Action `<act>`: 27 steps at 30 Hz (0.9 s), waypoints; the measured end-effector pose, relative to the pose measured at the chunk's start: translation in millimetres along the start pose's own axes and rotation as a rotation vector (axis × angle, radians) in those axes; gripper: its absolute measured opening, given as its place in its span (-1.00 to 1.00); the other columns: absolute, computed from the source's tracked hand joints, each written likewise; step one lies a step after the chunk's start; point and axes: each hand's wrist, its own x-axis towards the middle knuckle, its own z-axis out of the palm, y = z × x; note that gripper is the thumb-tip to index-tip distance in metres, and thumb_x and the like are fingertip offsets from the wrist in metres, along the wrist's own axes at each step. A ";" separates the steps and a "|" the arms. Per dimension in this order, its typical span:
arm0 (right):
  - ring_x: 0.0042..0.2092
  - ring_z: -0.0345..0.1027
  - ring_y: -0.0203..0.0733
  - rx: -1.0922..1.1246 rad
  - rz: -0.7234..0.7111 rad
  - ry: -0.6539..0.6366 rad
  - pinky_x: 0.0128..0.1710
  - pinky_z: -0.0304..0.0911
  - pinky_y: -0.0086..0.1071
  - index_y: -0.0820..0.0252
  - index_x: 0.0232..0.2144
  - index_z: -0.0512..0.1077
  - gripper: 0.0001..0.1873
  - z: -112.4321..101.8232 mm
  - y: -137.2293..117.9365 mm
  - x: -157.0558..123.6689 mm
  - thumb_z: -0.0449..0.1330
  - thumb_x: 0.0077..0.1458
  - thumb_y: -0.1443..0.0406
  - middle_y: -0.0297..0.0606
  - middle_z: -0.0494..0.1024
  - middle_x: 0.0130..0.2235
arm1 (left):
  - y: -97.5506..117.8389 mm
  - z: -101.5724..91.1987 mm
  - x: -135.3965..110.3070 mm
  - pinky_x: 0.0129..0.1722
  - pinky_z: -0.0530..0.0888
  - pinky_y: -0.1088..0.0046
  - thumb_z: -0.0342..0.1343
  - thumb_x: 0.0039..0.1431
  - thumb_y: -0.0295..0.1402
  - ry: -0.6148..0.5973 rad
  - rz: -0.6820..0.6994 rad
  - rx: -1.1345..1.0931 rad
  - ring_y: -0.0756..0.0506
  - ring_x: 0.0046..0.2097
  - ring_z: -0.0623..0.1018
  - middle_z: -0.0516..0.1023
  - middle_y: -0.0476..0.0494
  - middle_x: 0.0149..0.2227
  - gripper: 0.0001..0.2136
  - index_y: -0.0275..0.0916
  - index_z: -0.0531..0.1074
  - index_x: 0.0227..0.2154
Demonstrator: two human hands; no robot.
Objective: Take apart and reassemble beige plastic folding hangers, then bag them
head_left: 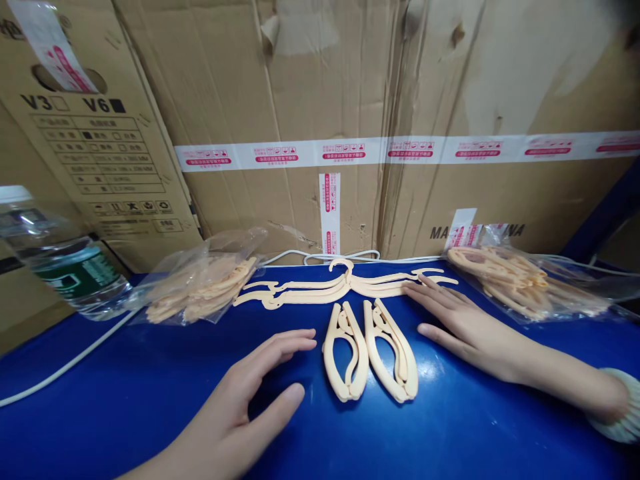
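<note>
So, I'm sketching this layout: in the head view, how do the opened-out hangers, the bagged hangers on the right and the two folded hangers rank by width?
1. Opened-out hangers
2. Bagged hangers on the right
3. Left folded hanger and right folded hanger: too alike to rank

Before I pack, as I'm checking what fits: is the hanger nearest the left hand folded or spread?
Folded: the hanger nearest the left hand has its arms drawn together into a narrow loop.
</note>
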 end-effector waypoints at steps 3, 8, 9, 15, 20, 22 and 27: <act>0.27 0.12 0.13 0.005 -0.044 0.107 0.21 0.09 0.17 0.26 0.17 0.29 -0.50 3.5 4.8 0.9 -0.04 0.31 0.11 0.04 0.34 0.21 | 0.3 0.2 1.3 0.19 0.33 0.08 0.03 0.27 -0.17 -0.006 -0.027 -0.042 -0.24 0.20 0.41 0.42 -0.01 0.19 -0.69 0.12 0.42 0.06; -0.05 0.42 -0.04 0.075 -0.079 0.239 -0.03 0.37 -0.06 0.21 -0.09 0.44 -0.72 5.6 9.9 1.6 -0.02 0.29 0.28 -0.06 0.52 -0.11 | 2.8 -0.1 -0.8 0.20 0.33 0.10 0.04 0.26 -0.18 -0.009 -0.015 -0.060 -0.24 0.19 0.42 0.43 0.00 0.18 -0.71 0.13 0.44 0.03; -0.11 0.44 -0.06 0.087 -0.072 0.237 -0.09 0.40 -0.10 0.21 -0.14 0.45 -0.73 4.9 9.4 1.8 -0.02 0.30 0.27 -0.08 0.52 -0.16 | 3.1 0.0 -1.4 0.19 0.34 0.11 0.05 0.26 -0.19 -0.006 -0.008 -0.065 -0.24 0.18 0.43 0.44 0.00 0.17 -0.71 0.13 0.44 0.02; -0.35 0.41 -0.18 0.169 -0.005 0.241 -0.35 0.38 -0.29 0.18 -0.36 0.38 -0.74 0.8 3.0 1.7 0.00 0.29 0.19 -0.19 0.50 -0.34 | 2.3 1.1 -0.7 0.13 0.43 0.15 0.05 0.25 -0.18 0.007 -0.060 -0.173 -0.25 0.14 0.47 0.47 -0.08 0.14 -0.70 0.07 0.45 0.03; -0.38 0.41 -0.17 0.226 0.052 0.328 -0.40 0.34 -0.33 0.15 -0.32 0.31 -0.80 -8.4 5.1 -2.9 0.03 0.28 0.17 -0.23 0.50 -0.37 | -2.6 -0.9 6.1 0.15 0.42 0.13 0.08 0.24 -0.14 0.007 -0.184 -0.382 -0.25 0.12 0.48 0.50 -0.14 0.10 -0.70 -0.03 0.47 0.00; -0.36 0.41 -0.16 0.222 0.045 0.368 -0.37 0.34 -0.32 0.14 -0.31 0.30 -0.83 -15.9 6.2 -6.3 0.05 0.27 0.17 -0.21 0.51 -0.36 | -4.8 -1.4 9.9 0.17 0.39 0.13 0.11 0.23 -0.18 0.031 -0.220 -0.500 -0.25 0.14 0.47 0.52 -0.18 0.09 -0.70 -0.09 0.48 -0.02; -0.25 0.47 -0.07 0.255 0.022 0.345 -0.30 0.37 -0.33 0.13 -0.20 0.36 -0.85 -26.8 -1.5 -12.7 0.10 0.26 0.20 -0.12 0.56 -0.25 | -4.3 0.8 16.2 0.13 0.44 0.16 0.20 0.17 -0.27 0.211 -0.356 -0.778 -0.28 0.13 0.48 0.36 -0.28 0.22 -0.48 -0.15 0.27 0.19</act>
